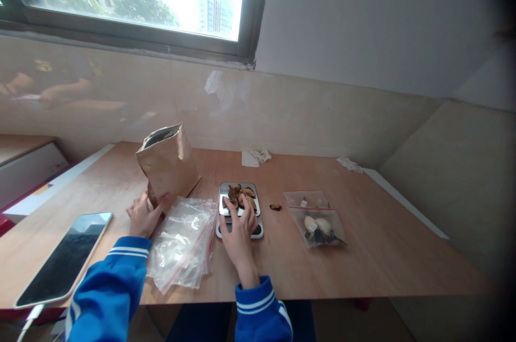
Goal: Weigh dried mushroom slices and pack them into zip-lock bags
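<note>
Right hand [238, 230]: half open, fingers parted and bent over the dried mushroom pieces [234, 191]; whether a piece is pinched, we cannot tell.
Left hand [142, 216]: curved, touching the lower part of the kraft paper bag [167, 164]; how firmly it grips, we cannot tell.
Dried mushroom pieces: heaped on the steel pan of the digital scale [260, 222], under our right hand.
Stray mushroom piece [275, 207]: one, on the wooden table [363, 272], just right of the scale.
Kraft paper bag: open-topped, tilted, left of the scale.
Clear zip bags [181, 245]: a loose stack between our left hand and the scale.
Filled zip bags [321, 223]: two, overlapping, farther right, with pale and dark contents.
Smartphone [64, 258]: far left, white cable [30, 322] attached.
Crumpled tissue [261, 156]: near the wall.

Handling, in our judgement: we do best to touch pieces lightly from above, keep them within the pan's rim, and lift fingers and wrist clear before trusting a reading. The bag wants gentle steadying, lest its thin sides buckle.
</note>
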### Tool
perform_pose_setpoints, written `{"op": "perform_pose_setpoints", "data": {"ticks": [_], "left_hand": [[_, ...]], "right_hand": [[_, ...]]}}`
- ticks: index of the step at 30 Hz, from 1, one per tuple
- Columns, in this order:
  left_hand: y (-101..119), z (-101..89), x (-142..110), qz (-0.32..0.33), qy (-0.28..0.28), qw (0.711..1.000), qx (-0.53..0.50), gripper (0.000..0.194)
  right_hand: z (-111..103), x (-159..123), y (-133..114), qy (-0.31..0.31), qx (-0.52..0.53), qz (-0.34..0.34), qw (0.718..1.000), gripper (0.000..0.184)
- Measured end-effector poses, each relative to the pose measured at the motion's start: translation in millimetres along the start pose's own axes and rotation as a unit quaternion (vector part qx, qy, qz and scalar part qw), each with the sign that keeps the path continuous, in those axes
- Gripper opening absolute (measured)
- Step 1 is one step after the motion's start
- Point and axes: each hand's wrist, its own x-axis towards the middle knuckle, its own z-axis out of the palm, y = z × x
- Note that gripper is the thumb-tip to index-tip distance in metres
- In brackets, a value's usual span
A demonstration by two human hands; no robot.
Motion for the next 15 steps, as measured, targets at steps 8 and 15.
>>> {"op": "perform_pose_setpoints", "data": {"ticks": [8,15], "left_hand": [[-1,1.2,0,0.006,0.003,1.000,-0.018,0.065],[1,0.5,-1,0.002,0.004,0.999,-0.035,0.065]], "right_hand": [[13,5,-7,-0.016,-0.026,-0.003,1.000,0.032],[14,6,-2,0.023,0.015,-0.008,1.000,0.019]]}}
